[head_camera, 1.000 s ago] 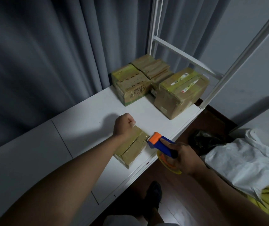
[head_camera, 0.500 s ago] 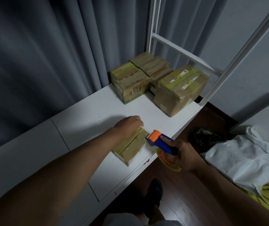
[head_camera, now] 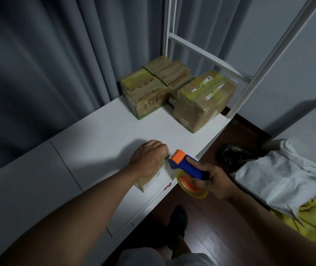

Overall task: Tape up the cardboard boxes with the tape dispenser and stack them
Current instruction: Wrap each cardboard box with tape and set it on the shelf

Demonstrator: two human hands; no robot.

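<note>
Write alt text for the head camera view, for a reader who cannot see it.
A person's left hand presses down on a small cardboard box on a white tabletop, while the right hand holds a blue and orange tape dispenser at the box's far end. Taped boxes are grouped at the table's far end, before grey curtains.

Tape-glossy cardboard boxes (head_camera: pixel 205 100) — matt white tabletop (head_camera: pixel 99 143)

Dim, bluish light; soft shadows; wide-angle bending and blur toward edges.
</note>
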